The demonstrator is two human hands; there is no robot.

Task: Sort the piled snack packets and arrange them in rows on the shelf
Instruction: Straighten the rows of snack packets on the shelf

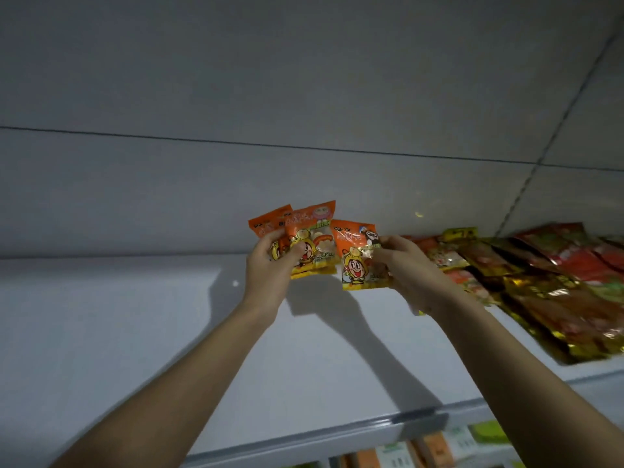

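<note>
My left hand (271, 265) grips a small stack of orange snack packets (312, 236) with a cartoon face, held upright above the white shelf (135, 332). My right hand (403, 265) holds one more orange packet (356, 253) of the same kind just to the right of the stack, a small gap between them. A pile of mixed red, gold and green snack packets (540, 285) lies on the right part of the shelf, right behind my right hand.
The shelf's back wall (304, 113) is plain grey panels. The shelf's front edge (371, 430) runs across the bottom. Below it, a lower shelf shows orange and green boxes (439, 450).
</note>
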